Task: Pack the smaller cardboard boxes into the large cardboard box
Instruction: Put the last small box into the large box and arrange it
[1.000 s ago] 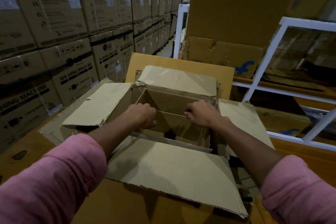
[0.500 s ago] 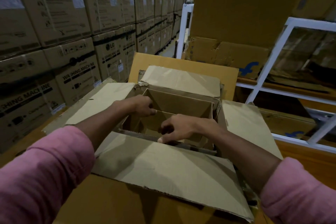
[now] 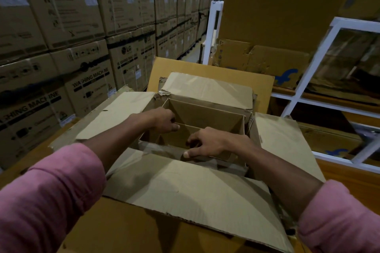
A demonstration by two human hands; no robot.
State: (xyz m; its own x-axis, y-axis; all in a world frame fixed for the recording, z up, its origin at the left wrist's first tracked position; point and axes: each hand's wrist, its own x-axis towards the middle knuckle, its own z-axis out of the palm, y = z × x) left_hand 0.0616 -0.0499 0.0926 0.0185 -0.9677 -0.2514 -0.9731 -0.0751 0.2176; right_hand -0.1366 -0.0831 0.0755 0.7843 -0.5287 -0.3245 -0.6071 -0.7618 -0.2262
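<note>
The large cardboard box (image 3: 185, 189) stands open in front of the person, its four flaps folded outward, the near flap spread wide toward the camera. Inside it sits a smaller cardboard box (image 3: 207, 121), also open at the top, filling the far part of the opening and tucked under the far flap. The left hand (image 3: 162, 120) is curled over the smaller box's left wall near a thin inner edge, fingers closed around the cardboard. The right hand (image 3: 207, 144) lies over the near wall of the smaller box, thumb pressed flat against the outside and the fingers bent down inside (a pinching hold on that wall). Both forearms reach out from pink sleeves (image 3: 51, 195). To the left rise stacked washing machine cartons (image 3: 86, 80); to the right stands a white metal rack (image 3: 308, 72) holding flattened cardboard.
</note>
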